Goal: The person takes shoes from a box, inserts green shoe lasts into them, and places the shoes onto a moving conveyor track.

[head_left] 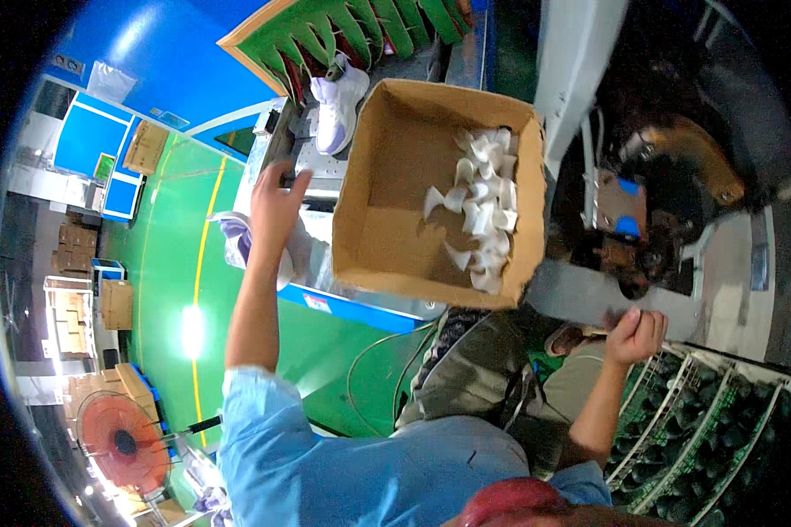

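Box (404, 259), one, fills my mid-frame, its white pieces (485, 211) overlapping beyond count. Lower right, I see the right hand (639, 336), fingers curled at one grey plate (580, 294), grip unclear. Left of centre, the left hand (277, 212) extends upward, thumb spread; two white shoes (336, 114) flank it.

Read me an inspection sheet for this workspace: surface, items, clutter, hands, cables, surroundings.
Surface: grey metal bed beside green flaps.
Items: white shoe on the bed; open cardboard box holding curved white pieces.
Clutter: second shoe, white and lavender, beside the left forearm.
Hands: left hand near the bed's edge, right hand at a grey plate; grips unclear.
Cables: thin cables over green floor.
Surroundings: orange fan, stacked cartons, rack of dark items.
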{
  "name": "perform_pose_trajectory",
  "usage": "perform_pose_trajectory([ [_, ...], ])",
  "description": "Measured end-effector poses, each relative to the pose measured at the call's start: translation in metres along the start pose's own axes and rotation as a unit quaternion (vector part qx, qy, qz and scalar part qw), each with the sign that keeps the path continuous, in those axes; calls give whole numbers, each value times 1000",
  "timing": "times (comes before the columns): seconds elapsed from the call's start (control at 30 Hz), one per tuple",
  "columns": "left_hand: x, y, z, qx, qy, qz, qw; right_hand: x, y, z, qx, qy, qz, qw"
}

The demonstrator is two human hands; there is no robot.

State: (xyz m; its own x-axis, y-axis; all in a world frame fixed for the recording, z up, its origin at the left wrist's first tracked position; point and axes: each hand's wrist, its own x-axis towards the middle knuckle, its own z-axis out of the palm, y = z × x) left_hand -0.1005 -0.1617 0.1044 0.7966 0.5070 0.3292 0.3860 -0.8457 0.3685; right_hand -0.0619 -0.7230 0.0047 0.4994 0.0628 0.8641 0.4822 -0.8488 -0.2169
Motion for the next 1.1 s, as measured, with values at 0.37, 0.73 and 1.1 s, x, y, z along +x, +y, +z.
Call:
perform_pose_trajectory([
  [0.37, 130, -90, 159, 20, -65, -151, 986, -1, 0, -2, -20, -61, 1, 998],
  [0.73, -119, 17, -87, -609, -175, -126, 763, -6, -104, -22, 497, -137, 290, 806],
  [1.1, -309, 159, 1, -668, -331, -143, 650, 1, -153, -83, 600, -360, 285, 655],
])
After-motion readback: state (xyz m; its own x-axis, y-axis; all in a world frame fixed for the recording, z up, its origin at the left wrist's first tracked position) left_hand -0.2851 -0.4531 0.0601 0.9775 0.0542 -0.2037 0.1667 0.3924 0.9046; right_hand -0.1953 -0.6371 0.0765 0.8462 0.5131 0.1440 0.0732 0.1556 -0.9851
